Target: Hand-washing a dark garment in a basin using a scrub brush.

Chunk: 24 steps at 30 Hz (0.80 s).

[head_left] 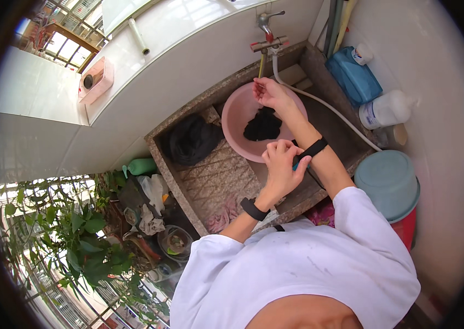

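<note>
My right hand is over the far rim of a pink basin, its fingers loosely curled, and nothing shows in them. Its fingertips are close to the lower end of a thin yellow tube under the tap. A dark wet-looking cloth lies in the basin. My left hand reaches across to my right forearm, thumb and fingers closed at the black wrist strap there. A bit of teal shows under these fingers. Another black band circles my left wrist.
The basin stands in a stone sink with a ribbed washboard slope; dark fabric lies at its left. The metal tap feeds a white hose. Right are a blue jug, white bottle and grey-green basin; left, plants.
</note>
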{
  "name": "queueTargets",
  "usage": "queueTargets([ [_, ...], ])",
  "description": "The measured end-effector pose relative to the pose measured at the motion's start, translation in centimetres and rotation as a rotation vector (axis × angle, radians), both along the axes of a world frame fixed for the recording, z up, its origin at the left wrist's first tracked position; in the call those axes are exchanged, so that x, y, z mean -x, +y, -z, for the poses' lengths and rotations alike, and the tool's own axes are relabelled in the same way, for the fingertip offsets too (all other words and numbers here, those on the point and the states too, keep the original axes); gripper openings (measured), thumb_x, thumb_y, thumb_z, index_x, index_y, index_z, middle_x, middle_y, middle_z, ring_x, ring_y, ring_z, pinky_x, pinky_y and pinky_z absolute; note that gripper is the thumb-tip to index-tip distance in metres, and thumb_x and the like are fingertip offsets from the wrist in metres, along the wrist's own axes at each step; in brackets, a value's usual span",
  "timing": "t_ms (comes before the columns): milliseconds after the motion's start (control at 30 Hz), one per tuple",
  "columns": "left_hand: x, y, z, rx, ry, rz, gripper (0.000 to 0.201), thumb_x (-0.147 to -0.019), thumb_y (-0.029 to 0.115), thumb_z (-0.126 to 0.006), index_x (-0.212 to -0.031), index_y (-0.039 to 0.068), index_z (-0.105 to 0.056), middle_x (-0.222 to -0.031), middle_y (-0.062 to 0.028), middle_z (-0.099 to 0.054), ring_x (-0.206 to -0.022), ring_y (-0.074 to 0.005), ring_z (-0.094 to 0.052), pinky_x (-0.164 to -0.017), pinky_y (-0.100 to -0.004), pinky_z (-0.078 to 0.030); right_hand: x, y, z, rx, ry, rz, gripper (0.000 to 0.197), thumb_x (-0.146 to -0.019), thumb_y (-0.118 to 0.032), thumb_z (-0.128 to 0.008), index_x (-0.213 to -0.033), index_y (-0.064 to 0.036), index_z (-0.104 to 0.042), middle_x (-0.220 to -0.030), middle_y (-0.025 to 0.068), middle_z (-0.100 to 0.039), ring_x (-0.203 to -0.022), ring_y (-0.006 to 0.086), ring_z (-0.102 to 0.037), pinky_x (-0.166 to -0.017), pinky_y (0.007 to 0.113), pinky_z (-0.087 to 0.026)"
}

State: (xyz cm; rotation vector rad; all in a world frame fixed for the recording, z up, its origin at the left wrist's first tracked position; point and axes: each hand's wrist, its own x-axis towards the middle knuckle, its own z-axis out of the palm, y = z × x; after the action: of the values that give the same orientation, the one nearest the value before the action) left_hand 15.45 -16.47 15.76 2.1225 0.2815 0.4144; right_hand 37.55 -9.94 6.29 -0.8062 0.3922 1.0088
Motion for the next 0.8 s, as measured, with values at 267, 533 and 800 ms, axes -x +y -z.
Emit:
queueTargets([
  [267,-1.7,-0.1,1.3,0.367,0.203,0.053,0.022,-0.078,0.029,-0.064,-0.075,0.008,-0.063,-0.063,-0.0047,-0.057,-0.070,-0.0213,-0.050,-0.070,-0.0353,-0.031,7.7,-3.0,4.2,0.751,-2.379,-0.620,0.021,-0.067,-0.008,-0.061,-0.087,-0.0076,-0.055,-0.095,0.0110,-0.050,-0.090,0.0289,-0.052,-0.070,0.040,-0.046],
  [533,0.1,-1.3,1.7,0.377,0.222,0.121,0.020,-0.078,0.024,-0.067,-0.085,0.006,-0.065,-0.078,-0.0058,-0.065,-0.076,-0.0174,-0.056,-0.072,-0.0312,-0.043,6.0,-1.6,1.2,0.513,-1.622,-0.410,0.012,-0.076,-0.008,-0.060,-0.087,-0.0087,-0.056,-0.084,0.0030,-0.054,-0.078,0.0191,-0.056,-0.066,0.032,-0.046],
  [800,1.6,-0.1,2.0,0.071,0.021,-0.093,0.037,-0.064,0.009,-0.061,-0.100,0.017,-0.063,-0.112,-0.0101,-0.045,-0.106,-0.0289,-0.037,-0.089,-0.0435,-0.027,1.3,-2.4,-2.3,-0.100,-0.011,0.024,0.007,-0.082,-0.009,-0.060,-0.086,-0.0054,-0.056,-0.076,0.0019,-0.054,-0.070,0.0117,-0.053,-0.063,0.026,-0.045],
])
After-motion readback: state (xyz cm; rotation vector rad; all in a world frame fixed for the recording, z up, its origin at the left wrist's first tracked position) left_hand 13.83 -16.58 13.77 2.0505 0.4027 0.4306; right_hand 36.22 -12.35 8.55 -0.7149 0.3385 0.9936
